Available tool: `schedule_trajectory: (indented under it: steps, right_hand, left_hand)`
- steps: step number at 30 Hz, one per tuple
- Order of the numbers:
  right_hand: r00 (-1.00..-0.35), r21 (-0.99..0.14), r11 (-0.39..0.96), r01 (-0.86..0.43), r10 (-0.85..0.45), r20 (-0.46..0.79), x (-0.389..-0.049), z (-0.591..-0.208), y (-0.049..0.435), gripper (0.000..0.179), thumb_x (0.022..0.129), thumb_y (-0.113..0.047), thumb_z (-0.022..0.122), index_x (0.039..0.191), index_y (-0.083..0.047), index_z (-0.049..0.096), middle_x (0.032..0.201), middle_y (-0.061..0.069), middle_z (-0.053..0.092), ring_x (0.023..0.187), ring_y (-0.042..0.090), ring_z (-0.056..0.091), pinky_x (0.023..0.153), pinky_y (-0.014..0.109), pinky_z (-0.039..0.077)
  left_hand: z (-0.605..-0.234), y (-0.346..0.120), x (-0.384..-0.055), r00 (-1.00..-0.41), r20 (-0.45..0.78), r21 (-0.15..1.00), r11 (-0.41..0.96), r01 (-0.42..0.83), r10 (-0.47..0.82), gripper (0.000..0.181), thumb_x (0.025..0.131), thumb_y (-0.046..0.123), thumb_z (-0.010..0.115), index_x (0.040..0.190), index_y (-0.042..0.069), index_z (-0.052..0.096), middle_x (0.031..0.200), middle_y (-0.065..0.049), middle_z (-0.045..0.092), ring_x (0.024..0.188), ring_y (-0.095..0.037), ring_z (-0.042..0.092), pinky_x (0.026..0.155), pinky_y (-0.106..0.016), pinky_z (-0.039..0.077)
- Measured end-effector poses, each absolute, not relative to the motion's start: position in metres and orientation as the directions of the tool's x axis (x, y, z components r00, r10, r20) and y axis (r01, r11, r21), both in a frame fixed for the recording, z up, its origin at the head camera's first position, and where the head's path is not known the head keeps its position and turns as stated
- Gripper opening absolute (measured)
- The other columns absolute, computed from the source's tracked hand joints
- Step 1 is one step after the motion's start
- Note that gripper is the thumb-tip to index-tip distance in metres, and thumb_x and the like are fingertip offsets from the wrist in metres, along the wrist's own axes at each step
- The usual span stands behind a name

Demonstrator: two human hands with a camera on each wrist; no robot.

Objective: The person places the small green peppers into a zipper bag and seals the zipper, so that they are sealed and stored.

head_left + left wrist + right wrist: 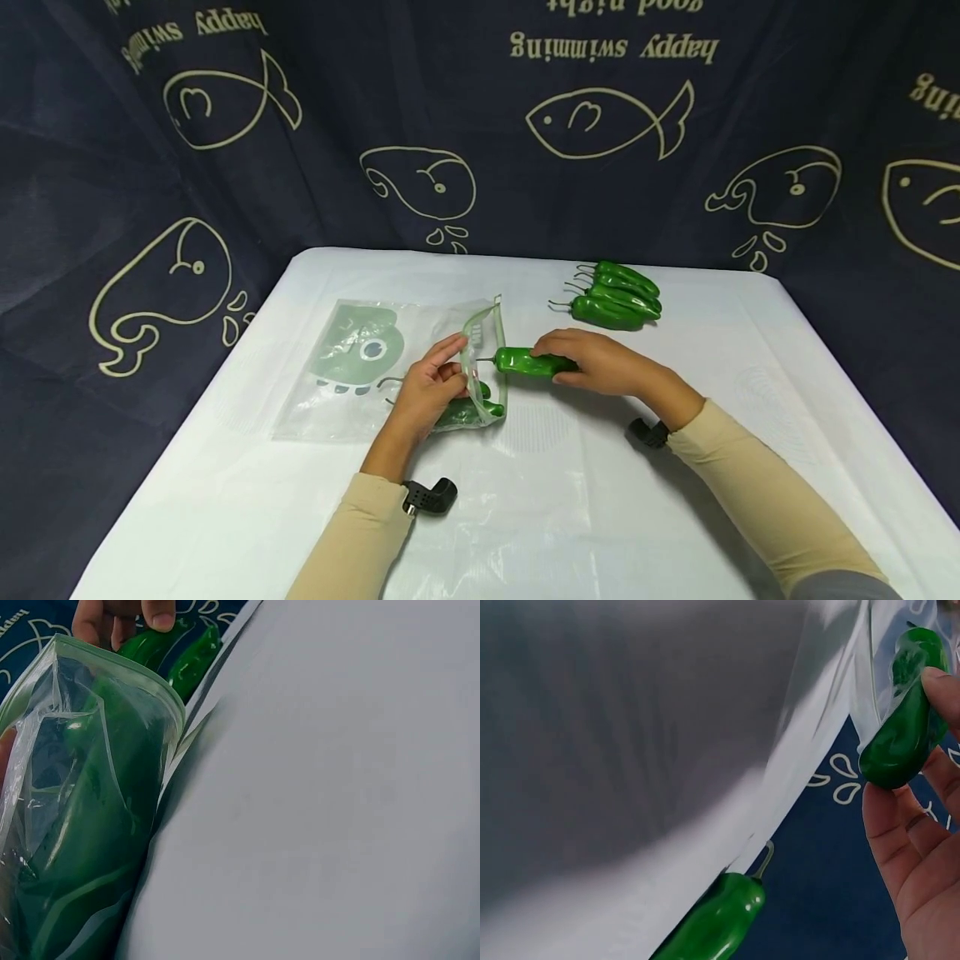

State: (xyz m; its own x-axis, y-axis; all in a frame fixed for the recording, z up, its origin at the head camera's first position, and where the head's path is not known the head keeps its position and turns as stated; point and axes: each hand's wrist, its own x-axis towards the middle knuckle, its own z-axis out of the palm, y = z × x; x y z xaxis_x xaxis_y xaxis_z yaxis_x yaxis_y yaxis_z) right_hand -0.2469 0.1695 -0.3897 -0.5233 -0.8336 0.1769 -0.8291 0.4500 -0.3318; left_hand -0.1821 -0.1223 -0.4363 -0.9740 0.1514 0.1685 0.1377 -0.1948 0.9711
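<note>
My left hand (430, 392) pinches the rim of a clear zip bag (288, 421) at its mouth, holding it parted. A pale green cartoon creature is printed on the bag. Several green chili peppers (461, 414) lie inside, partly hidden by the hand; the left wrist view shows the bag's greenish zip edge (120, 664) close up. My right hand (600, 364) grips another green chili pepper (521, 362) by its tip end. That pepper's stem points left, at the bag's mouth. In the right wrist view, a pepper (900, 746) sits between thumb and fingers.
Several more green peppers (611, 312) lie side by side near the far right of the white-covered table (525, 525), stems to the left. A dark curtain (495, 100) with fish and whale drawings hangs behind. Each wrist wears a black device (435, 497).
</note>
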Motion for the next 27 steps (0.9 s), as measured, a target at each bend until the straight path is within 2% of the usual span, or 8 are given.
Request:
schedule_trajectory:
  steps: [9, 16, 27]
  right_hand:
    - [-0.523, -0.335, 0.454, -0.826, -0.839, 0.151, -0.251, -0.393, 0.158, 0.043, 0.087, -0.012, 0.078, 0.128, -0.012, 0.063, 0.131, 0.002, 0.060, 0.122, 0.021, 0.054, 0.101, 0.041, 0.048]
    - [-0.525, -0.346, 0.458, -0.819, -0.842, 0.128, -0.253, -0.394, 0.147, 0.041, 0.086, -0.011, 0.078, 0.125, -0.012, 0.065, 0.129, 0.004, 0.062, 0.120, 0.023, 0.056, 0.101, 0.042, 0.048]
    - [-0.507, -0.359, 0.445, -0.820, -0.856, 0.097, -0.257, -0.396, 0.133, 0.039, 0.089, -0.012, 0.075, 0.127, -0.011, 0.064, 0.129, 0.004, 0.062, 0.122, 0.023, 0.055, 0.104, 0.041, 0.045]
  left_hand:
    - [-0.437, -0.122, -0.183, -0.973, 0.173, 0.971, -0.190, 0.143, 0.152, 0.059, 0.088, -0.017, 0.053, 0.145, -0.009, 0.043, 0.153, -0.007, 0.038, 0.093, -0.011, 0.058, 0.069, -0.023, 0.058]
    - [-0.437, -0.123, -0.183, -0.976, 0.162, 0.976, -0.170, 0.136, 0.148, 0.058, 0.088, -0.015, 0.054, 0.145, -0.007, 0.045, 0.150, -0.002, 0.041, 0.093, -0.011, 0.056, 0.069, -0.024, 0.058]
    - [-0.438, -0.122, -0.183, -0.973, 0.176, 0.969, -0.203, 0.144, 0.152, 0.058, 0.088, -0.016, 0.053, 0.145, -0.008, 0.044, 0.152, -0.006, 0.037, 0.095, -0.011, 0.058, 0.072, -0.025, 0.059]
